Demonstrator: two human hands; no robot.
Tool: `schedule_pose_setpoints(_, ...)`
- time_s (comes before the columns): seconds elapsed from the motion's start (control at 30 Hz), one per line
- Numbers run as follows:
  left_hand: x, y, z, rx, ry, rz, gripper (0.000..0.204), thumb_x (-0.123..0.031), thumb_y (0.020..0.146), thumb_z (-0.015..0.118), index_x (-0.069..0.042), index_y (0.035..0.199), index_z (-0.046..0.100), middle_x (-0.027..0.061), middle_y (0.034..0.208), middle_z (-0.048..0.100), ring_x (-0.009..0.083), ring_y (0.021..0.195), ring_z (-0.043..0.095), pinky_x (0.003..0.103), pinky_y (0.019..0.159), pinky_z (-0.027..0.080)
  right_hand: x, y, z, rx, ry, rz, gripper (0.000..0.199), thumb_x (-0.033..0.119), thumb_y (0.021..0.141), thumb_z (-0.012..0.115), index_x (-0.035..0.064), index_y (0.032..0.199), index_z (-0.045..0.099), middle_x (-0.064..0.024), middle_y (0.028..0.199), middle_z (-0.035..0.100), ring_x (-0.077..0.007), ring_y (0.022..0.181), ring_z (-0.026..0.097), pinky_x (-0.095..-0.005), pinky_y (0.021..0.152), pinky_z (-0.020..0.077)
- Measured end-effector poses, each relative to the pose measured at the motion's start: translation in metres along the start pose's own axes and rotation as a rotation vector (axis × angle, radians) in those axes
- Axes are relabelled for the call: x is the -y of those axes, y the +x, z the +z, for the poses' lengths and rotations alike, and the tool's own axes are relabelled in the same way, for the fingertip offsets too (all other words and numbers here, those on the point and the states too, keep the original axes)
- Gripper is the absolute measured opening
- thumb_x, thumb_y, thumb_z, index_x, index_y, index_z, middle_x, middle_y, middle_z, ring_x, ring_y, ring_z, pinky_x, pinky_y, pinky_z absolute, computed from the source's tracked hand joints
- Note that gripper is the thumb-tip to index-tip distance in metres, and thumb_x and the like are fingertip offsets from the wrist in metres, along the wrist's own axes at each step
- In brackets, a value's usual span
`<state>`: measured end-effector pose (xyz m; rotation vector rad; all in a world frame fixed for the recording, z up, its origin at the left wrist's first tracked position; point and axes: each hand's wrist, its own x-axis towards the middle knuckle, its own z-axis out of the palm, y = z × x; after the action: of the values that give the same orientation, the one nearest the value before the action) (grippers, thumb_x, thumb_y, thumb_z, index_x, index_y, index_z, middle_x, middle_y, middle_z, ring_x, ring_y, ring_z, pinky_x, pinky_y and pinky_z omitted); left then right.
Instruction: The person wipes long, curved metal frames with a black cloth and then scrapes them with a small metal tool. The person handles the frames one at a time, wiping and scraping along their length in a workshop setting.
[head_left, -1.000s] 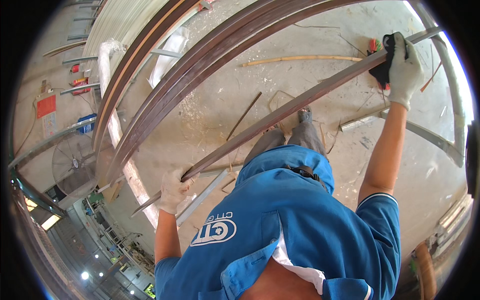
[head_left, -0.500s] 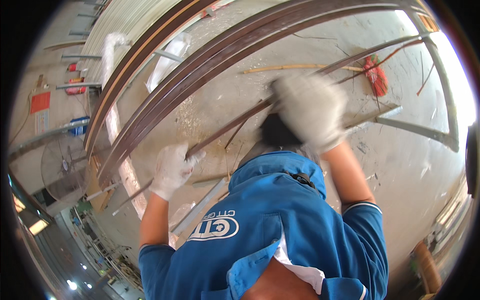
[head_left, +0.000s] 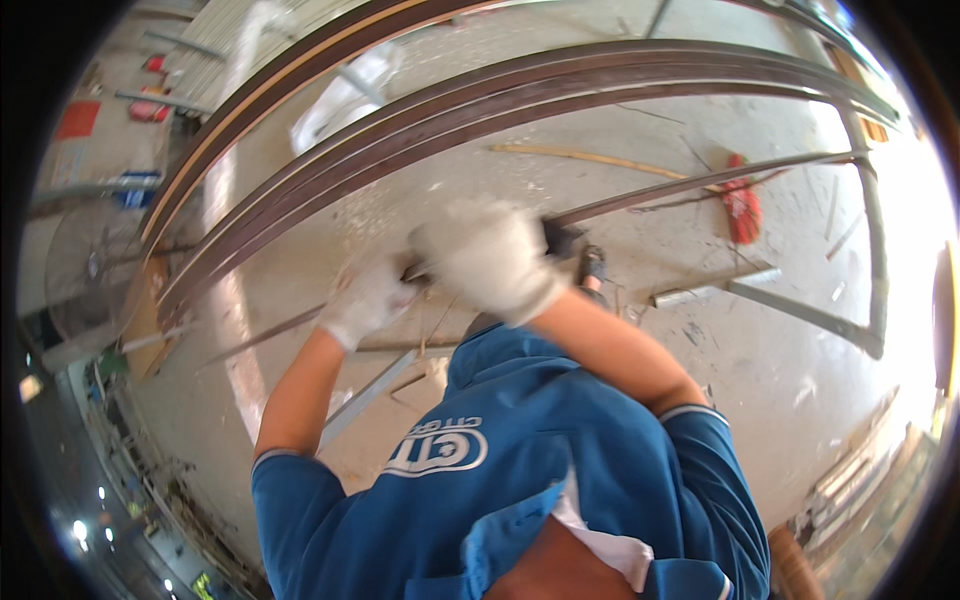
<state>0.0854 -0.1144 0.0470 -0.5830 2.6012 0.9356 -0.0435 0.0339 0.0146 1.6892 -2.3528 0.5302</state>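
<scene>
While both gloved hands clutch rod (head_left: 690, 185), red broom (head_left: 742, 205) lies near.

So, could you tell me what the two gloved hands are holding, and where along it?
Both grip one long metal bar near its middle: left hand and right hand side by side.

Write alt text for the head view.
Two white-gloved hands, left hand and right hand, grip a long dark metal bar held across the person's blue shirt. Curved metal rails and a red broom lie on the concrete floor.
</scene>
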Motion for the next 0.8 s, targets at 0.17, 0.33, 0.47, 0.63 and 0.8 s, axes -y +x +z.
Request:
schedule_pose_setpoints(0.17, 0.064, -0.033, -0.008, 0.111, 0.153, -0.174, 0.031, -0.027, 0.083, 0.07, -0.007, 0.105, 0.075, 0.0196, 0.084, 0.071, 0.0367, 0.078, 0.068, 0.044, 0.07, 0.051, -0.076, -0.018, -0.023, -0.151, -0.011, 0.023, 0.008, 0.023, 0.082, 0.067, 0.017, 0.077, 0.069, -0.0029, 0.074, 0.067, -0.0198, 0.068, 0.068, -0.0354, 0.053, 0.0531)
schedule_pose_setpoints(0.33, 0.134, -0.069, -0.024, 0.073, 0.242, -0.405, 0.027, -0.031, 0.08, 0.074, -0.007, 0.091, 0.076, 0.0022, 0.062, 0.06, 0.0112, 0.052, 0.053, 0.033, 0.05, 0.04, -0.24, -0.063, -0.081, -0.257, -0.327, 0.734, 0.033, 0.044, 0.094, 0.066, 0.0165, 0.076, 0.068, -0.0068, 0.075, 0.066, -0.0291, 0.068, 0.069, -0.0429, 0.057, 0.0535)
schedule_pose_setpoints(0.47, 0.129, -0.072, -0.034, 0.037, 0.177, -0.332, 0.03, -0.03, 0.077, 0.078, -0.005, 0.094, 0.076, 0.0041, 0.057, 0.059, 0.013, 0.049, 0.055, 0.034, 0.049, 0.042, -0.261, -0.08, -0.068, -0.377, -0.347, 0.513, 0.029, 0.041, 0.091, 0.069, 0.0159, 0.077, 0.068, -0.0055, 0.073, 0.065, -0.0283, 0.067, 0.068, -0.0425, 0.057, 0.0534)
schedule_pose_setpoints(0.63, 0.068, -0.051, -0.029, 0.055, 0.074, -0.304, 0.033, -0.035, 0.084, 0.079, -0.006, 0.1, 0.077, 0.0026, 0.057, 0.06, 0.0122, 0.05, 0.056, 0.033, 0.048, 0.042, -0.254, -0.083, -0.06, -0.501, -0.293, 0.476, 0.019, 0.033, 0.085, 0.077, 0.0151, 0.079, 0.072, -0.0041, 0.072, 0.064, -0.0257, 0.065, 0.066, -0.0374, 0.057, 0.0522)
schedule_pose_setpoints(0.8, -0.046, 0.027, 0.011, 0.083, 0.183, -0.06, 0.046, -0.048, 0.085, 0.075, -0.006, 0.103, 0.076, 0.0142, 0.066, 0.067, 0.0288, 0.063, 0.067, 0.041, 0.061, 0.05, -0.242, -0.085, -0.069, -0.381, -0.225, 0.414, 0.025, 0.037, 0.085, 0.074, 0.0158, 0.073, 0.067, -0.0045, 0.068, 0.06, -0.0247, 0.062, 0.065, -0.0388, 0.052, 0.0504)
